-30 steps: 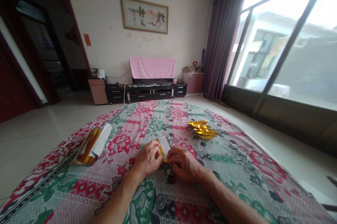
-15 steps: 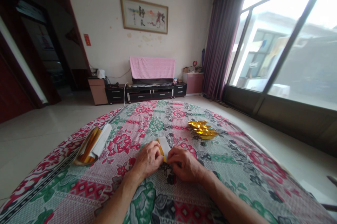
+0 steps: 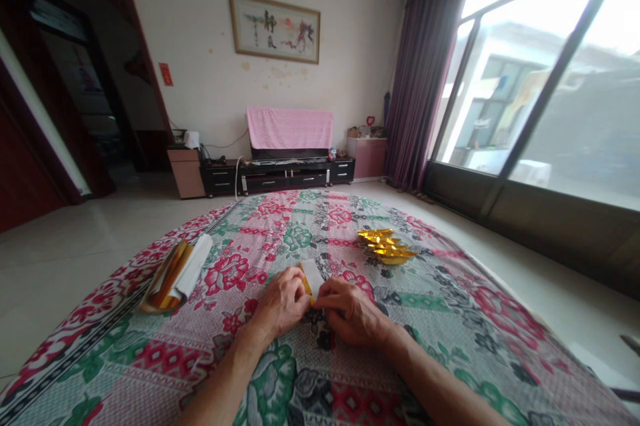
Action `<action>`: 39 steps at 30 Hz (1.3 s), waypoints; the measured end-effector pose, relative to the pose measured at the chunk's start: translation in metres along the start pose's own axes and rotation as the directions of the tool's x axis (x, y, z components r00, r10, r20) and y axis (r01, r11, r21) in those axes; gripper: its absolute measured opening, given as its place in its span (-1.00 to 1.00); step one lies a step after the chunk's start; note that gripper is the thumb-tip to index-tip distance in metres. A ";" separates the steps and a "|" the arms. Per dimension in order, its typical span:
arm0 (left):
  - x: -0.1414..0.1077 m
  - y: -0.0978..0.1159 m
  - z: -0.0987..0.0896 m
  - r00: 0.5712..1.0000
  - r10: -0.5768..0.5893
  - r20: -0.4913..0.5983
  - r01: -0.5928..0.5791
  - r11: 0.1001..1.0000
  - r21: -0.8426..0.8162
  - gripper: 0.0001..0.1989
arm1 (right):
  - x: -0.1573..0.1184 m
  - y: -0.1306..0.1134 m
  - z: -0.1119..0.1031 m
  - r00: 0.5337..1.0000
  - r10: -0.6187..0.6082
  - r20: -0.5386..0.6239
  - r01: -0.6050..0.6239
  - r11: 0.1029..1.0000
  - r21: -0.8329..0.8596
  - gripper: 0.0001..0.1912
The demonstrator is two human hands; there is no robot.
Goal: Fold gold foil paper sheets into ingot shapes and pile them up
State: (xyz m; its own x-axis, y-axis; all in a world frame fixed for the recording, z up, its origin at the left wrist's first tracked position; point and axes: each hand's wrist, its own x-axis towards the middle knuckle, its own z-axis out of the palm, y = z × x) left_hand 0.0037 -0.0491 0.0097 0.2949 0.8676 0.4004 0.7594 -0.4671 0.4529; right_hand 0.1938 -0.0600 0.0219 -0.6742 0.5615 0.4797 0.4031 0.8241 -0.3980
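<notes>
Left hand: I see my left hand [image 3: 281, 305] resting on the floral cloth [image 3: 280, 379], its fingers [image 3: 299, 301] curled together and pinched on the left edge of the paper slip [image 3: 312, 277].
Right hand: my right hand [image 3: 351, 311] lies just beside the left, knuckles up, its fingers [image 3: 324, 299] closed on the near right edge of the same slip; the two hands almost touch at the fingertips.
Paper slip: a small folded piece, white on the face I can see and gold along its left side, lying on the cloth in front of me near the middle, its far end poking out beyond my fingertips. I cannot tell how many folds it has.
Gold pieces: a small pile of shiny gold folded shapes [image 3: 386, 246] sits on the cloth, farther away and to the right of my hands, well apart from them.
Paper stack: a bundle of gold-and-white sheets [image 3: 176, 274] lies near the left edge of the cloth, well apart from my left hand.
Surface: the cloth is patterned with red and green flowers and covers a rounded tabletop.
Room: beyond it I see a tiled floor [image 3: 75, 253], a low dark cabinet [image 3: 277, 176] with a pink cloth [image 3: 289, 127] draped above it, a framed picture [image 3: 274, 27] on the wall, purple curtains [image 3: 423, 73] and a big window [image 3: 550, 79] on the right.
</notes>
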 end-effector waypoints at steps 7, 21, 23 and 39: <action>0.001 -0.002 0.000 1.000 -0.002 0.009 0.002 1.000 -0.005 -0.90 | 0.000 -0.001 0.001 1.000 0.007 0.011 -0.007 0.999 -0.044 -0.66; 0.000 0.000 -0.005 0.999 0.012 0.041 -0.012 1.000 0.000 -0.88 | 0.001 -0.002 0.000 1.000 0.001 0.019 -0.001 1.000 -0.009 -0.62; 0.000 -0.001 -0.005 0.999 0.012 0.041 -0.012 1.000 0.001 -0.88 | 0.001 -0.003 0.000 1.000 0.005 0.025 -0.004 1.000 -0.006 -0.57; 0.002 -0.002 -0.005 0.998 -0.001 0.060 0.004 0.999 -0.039 -0.87 | 0.005 -0.007 0.000 0.999 0.039 0.028 -0.037 0.997 -0.074 -0.65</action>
State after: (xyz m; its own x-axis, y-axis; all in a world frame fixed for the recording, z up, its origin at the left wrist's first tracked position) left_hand 0.0001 -0.0471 0.0134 0.3285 0.8769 0.3510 0.7373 -0.4704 0.4849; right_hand 0.1874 -0.0629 0.0269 -0.6752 0.5910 0.4414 0.4727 0.8060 -0.3562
